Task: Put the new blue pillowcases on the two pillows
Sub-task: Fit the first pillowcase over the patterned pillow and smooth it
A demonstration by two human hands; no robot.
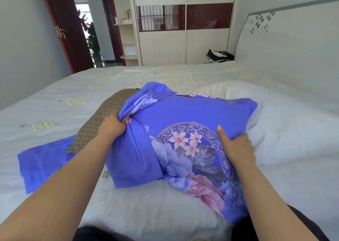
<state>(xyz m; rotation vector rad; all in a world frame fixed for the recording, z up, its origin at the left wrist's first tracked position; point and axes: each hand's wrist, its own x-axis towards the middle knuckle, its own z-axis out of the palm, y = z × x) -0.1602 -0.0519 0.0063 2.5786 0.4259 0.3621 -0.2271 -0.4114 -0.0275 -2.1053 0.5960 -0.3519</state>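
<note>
- On the bed's near side, the left hand [114, 125] grips a bunched fold of the blue floral cotton pillowcase [190, 128] at its open end, fingers curled tight around the cloth.
- Right hand [236, 145] lies on the pillowcase's right edge, thumb out straight on top; the other fingers go over the edge and whether they pinch cloth cannot be told.
- Pillowcase looks filled through most of its length; loose flap hangs down below the left hand.
- Brown woven-pattern pillow [99, 123] sticks out from the open end, partly uncovered, just behind the left hand.
- Second flat blue pillowcase [42, 161] lies spread on the sheet to the left, under the left forearm, touching the brown pillow's near corner.
- White plump pillow [286, 130] lies to the right, bare, touching the blue case.
- All rest on the pale flower-print bedsheet [55, 97].
- Risk, as a judgement: pulling only the bunched fold may twist the opening and jam the pillow corner; one-sided pull could drag the pillow sideways instead of covering it.
- Second pillow not yet cased.
</note>
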